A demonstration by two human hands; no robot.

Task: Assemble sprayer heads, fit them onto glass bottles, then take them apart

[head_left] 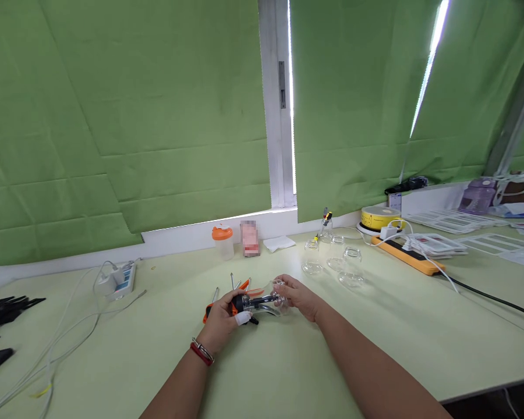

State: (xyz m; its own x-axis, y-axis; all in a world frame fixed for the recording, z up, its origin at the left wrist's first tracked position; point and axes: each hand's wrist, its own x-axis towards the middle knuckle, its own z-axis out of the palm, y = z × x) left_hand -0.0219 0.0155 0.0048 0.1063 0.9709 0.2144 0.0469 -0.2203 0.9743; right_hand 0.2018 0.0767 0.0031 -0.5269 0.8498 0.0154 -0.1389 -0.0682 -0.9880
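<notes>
In the middle of the table, both hands hold a clear see-through piece with a dark rod inside [262, 301], lying roughly sideways. My left hand [224, 317] is closed around its black end, with a white wrap on the thumb. My right hand [297, 295] grips the rounded clear end with fingers and thumb. What exactly this piece is I cannot make out. Just behind and beside my left hand lie several screwdrivers [215, 295] with metal shafts and orange-and-black handles, partly hidden by the hand. Several clear glass-like cups [352, 269] stand beyond my right hand.
Behind stand an orange-lidded container [223, 243], a pink box [250, 238] and a white paper [279, 243]. An orange power strip [406, 256] with cables and a yellow spool [378, 217] are at right. A white power strip [124, 280] and loose cables lie at left.
</notes>
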